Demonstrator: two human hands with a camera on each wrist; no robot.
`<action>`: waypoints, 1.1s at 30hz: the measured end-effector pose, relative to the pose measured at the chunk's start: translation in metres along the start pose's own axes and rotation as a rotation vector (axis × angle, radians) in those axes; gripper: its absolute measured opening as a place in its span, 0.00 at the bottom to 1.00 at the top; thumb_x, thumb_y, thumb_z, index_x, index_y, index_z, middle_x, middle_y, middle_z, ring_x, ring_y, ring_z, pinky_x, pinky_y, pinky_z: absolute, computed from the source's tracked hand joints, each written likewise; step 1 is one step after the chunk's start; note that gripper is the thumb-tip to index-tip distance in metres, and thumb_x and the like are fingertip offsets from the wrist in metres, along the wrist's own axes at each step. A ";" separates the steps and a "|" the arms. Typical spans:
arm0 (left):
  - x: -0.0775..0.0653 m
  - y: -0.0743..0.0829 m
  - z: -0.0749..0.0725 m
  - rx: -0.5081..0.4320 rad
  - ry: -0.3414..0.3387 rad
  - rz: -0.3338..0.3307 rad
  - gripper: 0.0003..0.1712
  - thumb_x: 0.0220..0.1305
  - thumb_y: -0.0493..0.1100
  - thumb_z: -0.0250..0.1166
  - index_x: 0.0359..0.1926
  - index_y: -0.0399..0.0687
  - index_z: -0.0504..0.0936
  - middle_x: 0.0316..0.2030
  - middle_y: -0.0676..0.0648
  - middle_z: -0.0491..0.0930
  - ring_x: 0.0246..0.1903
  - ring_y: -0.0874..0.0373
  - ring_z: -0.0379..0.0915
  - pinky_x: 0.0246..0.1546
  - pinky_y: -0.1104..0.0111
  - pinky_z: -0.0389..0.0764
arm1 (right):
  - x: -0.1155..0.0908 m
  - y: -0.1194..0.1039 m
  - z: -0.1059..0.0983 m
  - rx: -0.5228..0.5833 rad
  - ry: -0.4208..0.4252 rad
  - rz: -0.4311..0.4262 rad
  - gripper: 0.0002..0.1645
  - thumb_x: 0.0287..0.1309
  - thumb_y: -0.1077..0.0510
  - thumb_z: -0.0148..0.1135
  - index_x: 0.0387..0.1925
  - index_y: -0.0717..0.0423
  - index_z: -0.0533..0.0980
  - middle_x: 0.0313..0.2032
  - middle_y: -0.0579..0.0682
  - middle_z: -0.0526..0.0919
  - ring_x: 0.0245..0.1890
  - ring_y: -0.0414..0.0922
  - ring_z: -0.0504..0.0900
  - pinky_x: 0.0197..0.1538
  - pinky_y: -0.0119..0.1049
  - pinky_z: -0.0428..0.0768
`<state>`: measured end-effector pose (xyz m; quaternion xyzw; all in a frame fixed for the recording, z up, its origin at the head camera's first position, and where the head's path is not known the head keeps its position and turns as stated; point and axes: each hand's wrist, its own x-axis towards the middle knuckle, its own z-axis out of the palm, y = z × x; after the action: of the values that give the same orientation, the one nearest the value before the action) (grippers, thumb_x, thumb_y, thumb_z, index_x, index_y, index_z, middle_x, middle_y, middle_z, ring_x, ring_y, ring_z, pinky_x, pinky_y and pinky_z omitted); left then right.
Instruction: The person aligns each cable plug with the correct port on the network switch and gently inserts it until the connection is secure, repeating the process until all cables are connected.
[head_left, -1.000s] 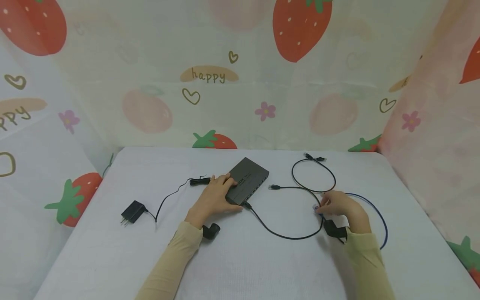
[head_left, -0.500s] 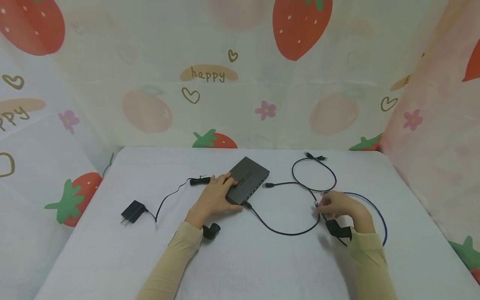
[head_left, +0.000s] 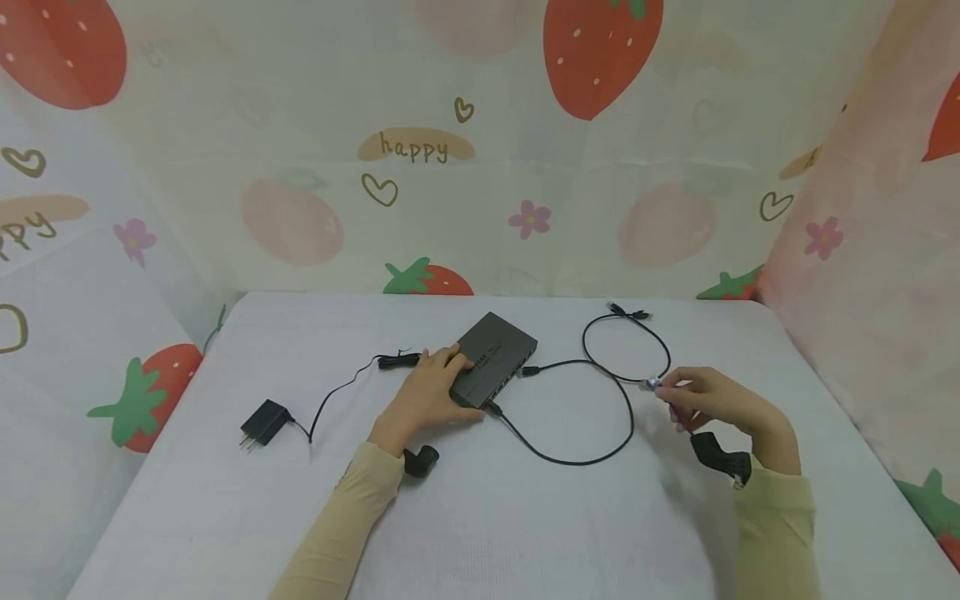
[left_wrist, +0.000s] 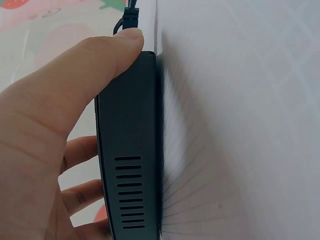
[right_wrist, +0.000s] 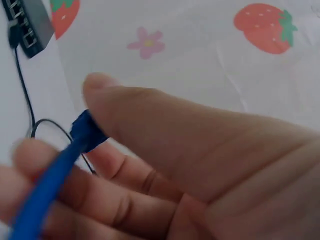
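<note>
A black network switch lies at an angle on the white table, ports along its right side. My left hand grips its left end, fingers over the top and thumb at the near corner, as the left wrist view shows. A black network cable runs from a plug at the switch's near port. To the right, my right hand pinches the plug of a blue network cable between thumb and fingers. The plug overlaps the looped black cable in the head view.
A black power adapter lies at the left, its cord leading to a bundled part near my left hand. A black cable loop with plugs lies back right. Another black plug lies close to the switch.
My right hand has moved right and farther back with the blue cable's plug. The black cable on the table has shifted, its loose plug sliding left toward the switch. My left hand stays put.
</note>
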<state>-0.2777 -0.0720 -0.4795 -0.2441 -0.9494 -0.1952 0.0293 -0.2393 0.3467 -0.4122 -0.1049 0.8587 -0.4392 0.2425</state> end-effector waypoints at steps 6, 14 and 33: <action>0.000 -0.001 0.001 0.004 -0.003 -0.005 0.43 0.40 0.68 0.70 0.54 0.52 0.71 0.64 0.41 0.62 0.65 0.44 0.58 0.68 0.48 0.49 | 0.002 -0.001 -0.003 0.115 0.028 -0.143 0.24 0.68 0.51 0.47 0.48 0.71 0.66 0.25 0.49 0.73 0.24 0.39 0.74 0.31 0.40 0.79; 0.001 -0.003 0.003 0.007 -0.012 -0.004 0.43 0.40 0.69 0.69 0.54 0.52 0.71 0.64 0.41 0.62 0.65 0.45 0.57 0.68 0.49 0.48 | 0.006 -0.008 0.000 0.310 0.058 -0.269 0.20 0.70 0.53 0.42 0.52 0.66 0.66 0.31 0.48 0.72 0.27 0.38 0.73 0.32 0.32 0.78; 0.001 -0.001 0.001 0.003 -0.025 -0.016 0.44 0.40 0.68 0.70 0.56 0.51 0.70 0.65 0.41 0.60 0.65 0.45 0.57 0.69 0.50 0.46 | 0.041 -0.049 0.054 0.494 0.220 -0.261 0.18 0.69 0.49 0.44 0.44 0.60 0.71 0.25 0.44 0.72 0.21 0.35 0.70 0.25 0.26 0.74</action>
<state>-0.2786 -0.0719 -0.4809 -0.2388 -0.9520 -0.1909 0.0164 -0.2487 0.2640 -0.4131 -0.1040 0.7262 -0.6710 0.1079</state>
